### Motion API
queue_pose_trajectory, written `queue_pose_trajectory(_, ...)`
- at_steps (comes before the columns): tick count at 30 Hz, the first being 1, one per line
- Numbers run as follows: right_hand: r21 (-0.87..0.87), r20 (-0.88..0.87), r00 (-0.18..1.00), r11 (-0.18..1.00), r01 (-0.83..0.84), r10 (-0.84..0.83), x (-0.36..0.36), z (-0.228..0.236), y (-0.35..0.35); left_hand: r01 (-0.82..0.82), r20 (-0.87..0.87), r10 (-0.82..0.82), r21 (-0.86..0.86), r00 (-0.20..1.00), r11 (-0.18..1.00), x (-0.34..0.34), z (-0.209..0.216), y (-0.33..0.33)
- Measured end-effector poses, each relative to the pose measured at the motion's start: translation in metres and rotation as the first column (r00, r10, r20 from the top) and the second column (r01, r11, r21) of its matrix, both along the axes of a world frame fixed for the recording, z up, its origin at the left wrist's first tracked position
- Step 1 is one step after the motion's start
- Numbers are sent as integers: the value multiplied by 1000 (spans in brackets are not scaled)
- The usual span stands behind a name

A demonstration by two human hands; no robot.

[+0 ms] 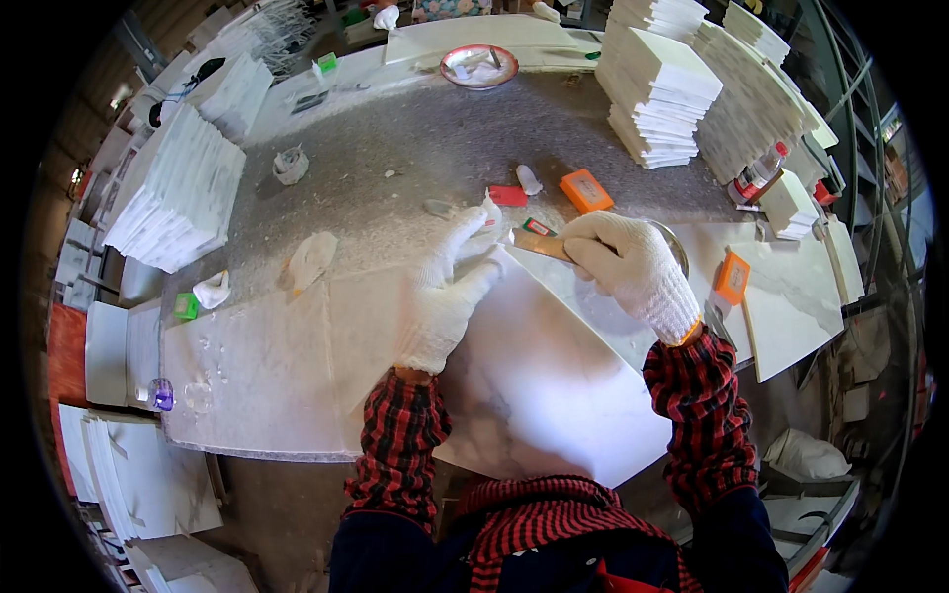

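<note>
Both of my hands wear white knitted gloves. My right hand (623, 262) grips a flat putty knife (543, 244), its blade pointing left toward my left hand. My left hand (445, 292) is at the far corner of a glossy white marble tile (554, 376), thumb and fingers apart, with no held thing visible between them. Veined and polished, the tile lies tilted across the table's near edge and juts out toward me. Just beyond the blade lie a small green-and-red packet (539, 227) and a red card (508, 196). A round metal rim (676, 247) shows partly behind my right hand.
Tile stacks stand at left (178, 188) and back right (657, 94). Orange boxes (586, 190) and a red-capped bottle (759, 175) are on the right. A red-rimmed bowl (479, 66) sits at the back, near another person's gloved hand (387, 18). A purple bottle (160, 394) stands at left.
</note>
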State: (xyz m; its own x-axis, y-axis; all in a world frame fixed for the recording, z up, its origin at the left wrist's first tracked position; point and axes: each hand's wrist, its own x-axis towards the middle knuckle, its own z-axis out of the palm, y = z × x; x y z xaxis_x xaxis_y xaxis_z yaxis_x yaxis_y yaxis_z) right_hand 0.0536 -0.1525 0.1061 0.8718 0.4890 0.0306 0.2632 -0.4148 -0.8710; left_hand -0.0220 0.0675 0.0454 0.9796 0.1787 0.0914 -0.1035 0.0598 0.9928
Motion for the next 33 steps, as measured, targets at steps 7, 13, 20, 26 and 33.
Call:
queue_pose_trajectory(7,-64,104,995,998,16,-10,-6,7,4,-23,3,23,56,1000,998,-2,4,-1)
queue_pose_trajectory(13,-77,279,960,997,15,7,-6,4,5,-18,-23,17,-20,1000,1000,-1,8,-3)
queue_pose_trajectory(20,-94,335,942,995,16,16,-7,3,6,-32,-3,32,-7,999,999,-2,8,-5)
queue_pose_trajectory(26,-87,413,911,996,22,16,-7,-1,6,-44,-5,44,41,999,998,-4,11,-6)
queue_pose_trajectory(33,-111,480,877,993,28,29,-6,-1,5,-6,-38,5,-45,999,999,-3,12,-6)
